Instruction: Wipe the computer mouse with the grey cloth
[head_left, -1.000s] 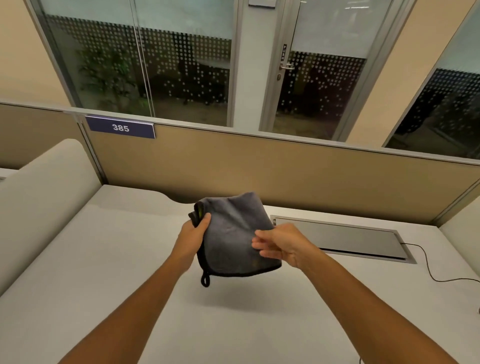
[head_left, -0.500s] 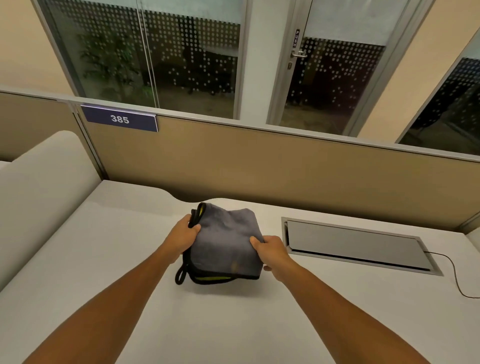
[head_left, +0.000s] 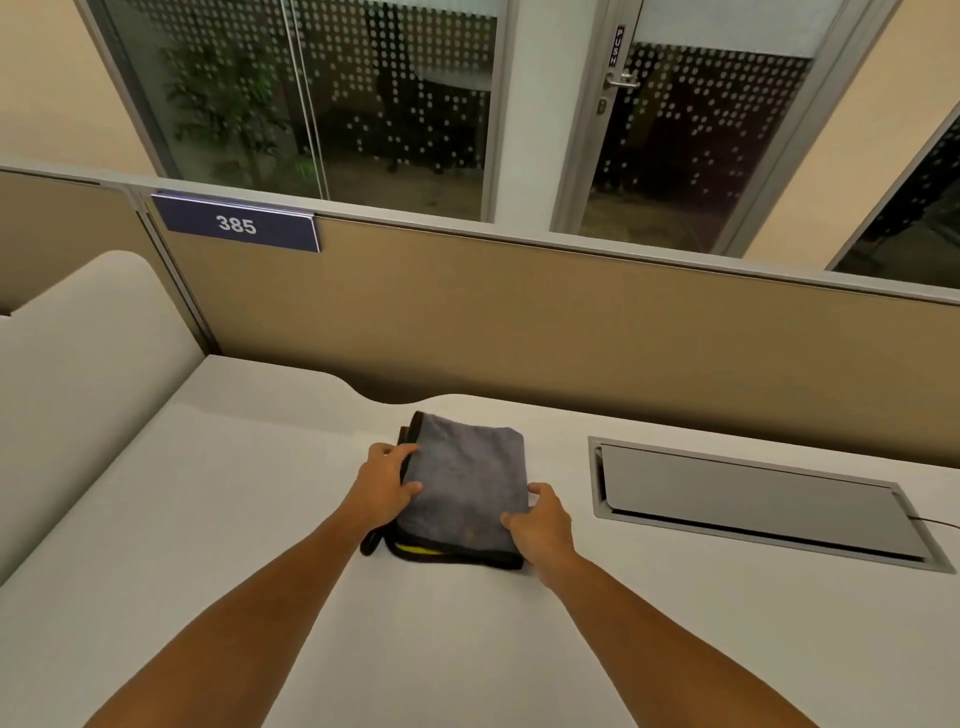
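We saw one grey cloth (head_left: 470, 486), folded into a rough rectangle with black edging and a strip of yellow showing at its near edge, lying flat on a pale tabletop (head_left: 218, 519) toward the far edge, roughly midway along it. A small black loop stuck out from the cloth's near left corner. Two bare hands were on it, one at each side. The left hand (head_left: 385, 486) gripped the cloth's left edge, thumb on top and fingers curled over the far left corner. The right hand (head_left: 540, 522) pinched the near right corner, thumb and fingers closed on the fabric. Both forearms reached in from the near edge.

We counted one metal flap (head_left: 753, 501) set flush into the tabletop, well to the right of the cloth, with one thin dark cable (head_left: 935, 521) leading from its right end toward the right edge. One tan divider panel (head_left: 519, 322) ran along the far edge, carrying one blue sign (head_left: 236, 224) reading 385. The tabletop was bare to the left of the cloth and all along the near side. We could not see the mouse.
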